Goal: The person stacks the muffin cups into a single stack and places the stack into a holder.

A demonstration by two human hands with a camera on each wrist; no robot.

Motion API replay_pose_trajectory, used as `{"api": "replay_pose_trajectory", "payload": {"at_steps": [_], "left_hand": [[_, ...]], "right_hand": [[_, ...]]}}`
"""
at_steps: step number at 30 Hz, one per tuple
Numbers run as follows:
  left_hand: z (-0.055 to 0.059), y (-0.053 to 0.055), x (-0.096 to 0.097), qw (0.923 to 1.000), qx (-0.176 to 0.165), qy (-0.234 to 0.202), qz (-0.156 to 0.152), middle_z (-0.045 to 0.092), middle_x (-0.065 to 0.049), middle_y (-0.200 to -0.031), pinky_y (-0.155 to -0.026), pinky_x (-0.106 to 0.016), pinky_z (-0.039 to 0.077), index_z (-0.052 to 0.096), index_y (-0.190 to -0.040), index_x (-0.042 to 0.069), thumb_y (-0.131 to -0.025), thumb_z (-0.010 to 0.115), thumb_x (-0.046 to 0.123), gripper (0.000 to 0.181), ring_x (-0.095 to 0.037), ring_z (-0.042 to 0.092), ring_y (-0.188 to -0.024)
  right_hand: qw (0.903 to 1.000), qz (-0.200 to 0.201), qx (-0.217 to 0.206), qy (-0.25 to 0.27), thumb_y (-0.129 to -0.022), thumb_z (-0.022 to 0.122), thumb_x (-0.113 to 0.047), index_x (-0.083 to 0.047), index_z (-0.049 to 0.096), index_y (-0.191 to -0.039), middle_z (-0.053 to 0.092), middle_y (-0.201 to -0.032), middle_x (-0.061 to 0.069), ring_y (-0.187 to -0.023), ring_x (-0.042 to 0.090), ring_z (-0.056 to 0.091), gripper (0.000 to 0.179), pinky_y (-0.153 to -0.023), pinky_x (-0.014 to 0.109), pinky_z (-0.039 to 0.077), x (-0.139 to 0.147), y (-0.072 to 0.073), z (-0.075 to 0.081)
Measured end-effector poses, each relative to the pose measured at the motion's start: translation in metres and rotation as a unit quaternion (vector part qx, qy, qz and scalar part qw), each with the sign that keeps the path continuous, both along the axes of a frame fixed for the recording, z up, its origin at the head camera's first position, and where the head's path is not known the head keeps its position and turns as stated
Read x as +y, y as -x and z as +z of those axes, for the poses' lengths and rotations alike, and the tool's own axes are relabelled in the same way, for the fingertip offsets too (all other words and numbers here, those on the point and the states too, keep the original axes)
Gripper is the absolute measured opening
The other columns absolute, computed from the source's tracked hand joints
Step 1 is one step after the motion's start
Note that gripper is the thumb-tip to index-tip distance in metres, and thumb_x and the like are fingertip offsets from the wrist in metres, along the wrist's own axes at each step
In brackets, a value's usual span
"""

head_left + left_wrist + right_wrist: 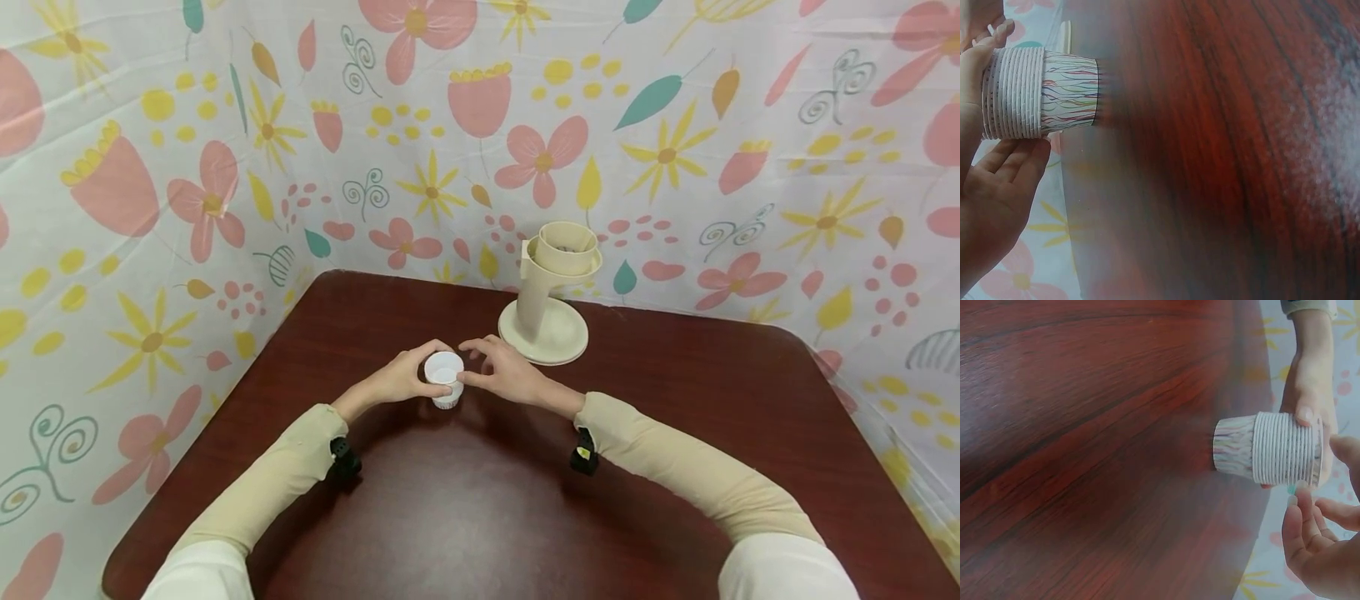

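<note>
A stack of white paper cups (444, 367), nested with many rims showing, stands upright on the table. In the left wrist view, thin multicoloured wavy lines cover the lowest paper cup (1071, 90). My left hand (401, 377) grips the stack near its top, thumb on the near side and fingers round the far side. From the right, my right hand (510, 372) reaches to the rim with its fingers loosely bent. In the right wrist view, the right hand's fingertips (1301, 485) are close to the upper rims; whether they touch is hard to tell.
Behind the right hand stands a cream plastic stand with a round base (558, 329) and a cup-like holder (567, 247) on top. The dark reddish-brown table (450, 500) meets a flower-patterned cloth (660, 150) at the back and sides.
</note>
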State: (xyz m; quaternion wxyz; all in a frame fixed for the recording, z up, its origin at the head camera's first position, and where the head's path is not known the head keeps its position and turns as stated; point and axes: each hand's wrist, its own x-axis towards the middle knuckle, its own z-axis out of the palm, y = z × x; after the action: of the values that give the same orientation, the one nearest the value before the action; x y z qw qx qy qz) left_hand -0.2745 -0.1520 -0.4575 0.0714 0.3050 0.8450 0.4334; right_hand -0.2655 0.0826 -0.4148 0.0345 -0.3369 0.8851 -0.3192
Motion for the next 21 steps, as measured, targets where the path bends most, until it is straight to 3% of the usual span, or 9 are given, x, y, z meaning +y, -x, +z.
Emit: {"api": "replay_pose_trajectory", "payload": {"at_steps": [6,12,16,21], "left_hand": [[-0.001,0.001,-0.001,0.9999,0.002,0.015,0.006,0.065,0.002,-0.112,-0.083,-0.034,0.049,0.051,-0.123,0.025,-0.08,0.08,0.029,0.052,-0.014,0.062,-0.098],[0.001,-0.001,-0.001,0.9999,-0.004,0.01,0.004,0.064,0.004,-0.112,-0.086,-0.035,0.048,0.051,-0.122,0.027,-0.08,0.08,0.029,0.05,-0.014,0.061,-0.099],[0.002,-0.002,0.001,0.9999,-0.009,0.008,0.004,0.064,0.005,-0.112,-0.087,-0.035,0.048,0.051,-0.121,0.029,-0.08,0.08,0.028,0.05,-0.013,0.061,-0.1],[0.001,-0.002,0.001,0.9999,-0.011,0.008,0.005,0.064,0.006,-0.112,-0.087,-0.036,0.048,0.051,-0.121,0.03,-0.08,0.08,0.028,0.049,-0.013,0.06,-0.101]], "right_hand": [[0.9995,-0.01,-0.005,0.029,-0.093,0.065,-0.024,-0.007,0.062,-0.119,0.067,-0.1,0.01,-0.076,0.016,0.063,0.032,-0.07,0.027,0.05,0.017,0.003,0.002],[0.9971,-0.017,-0.036,0.065,-0.095,0.06,-0.014,-0.007,0.064,-0.105,0.069,-0.084,0.006,-0.074,0.032,0.066,0.013,-0.063,0.024,0.047,0.037,0.003,0.003],[0.9962,-0.026,-0.037,0.075,-0.096,0.059,-0.013,-0.01,0.064,-0.096,0.068,-0.083,0.005,-0.079,0.031,0.067,0.006,-0.067,0.027,0.051,0.053,0.0,0.006],[0.9953,-0.041,-0.042,0.078,-0.097,0.059,-0.018,-0.014,0.066,-0.092,0.069,-0.088,0.01,-0.087,0.029,0.066,0.01,-0.076,0.036,0.053,0.072,-0.002,0.008]]}}
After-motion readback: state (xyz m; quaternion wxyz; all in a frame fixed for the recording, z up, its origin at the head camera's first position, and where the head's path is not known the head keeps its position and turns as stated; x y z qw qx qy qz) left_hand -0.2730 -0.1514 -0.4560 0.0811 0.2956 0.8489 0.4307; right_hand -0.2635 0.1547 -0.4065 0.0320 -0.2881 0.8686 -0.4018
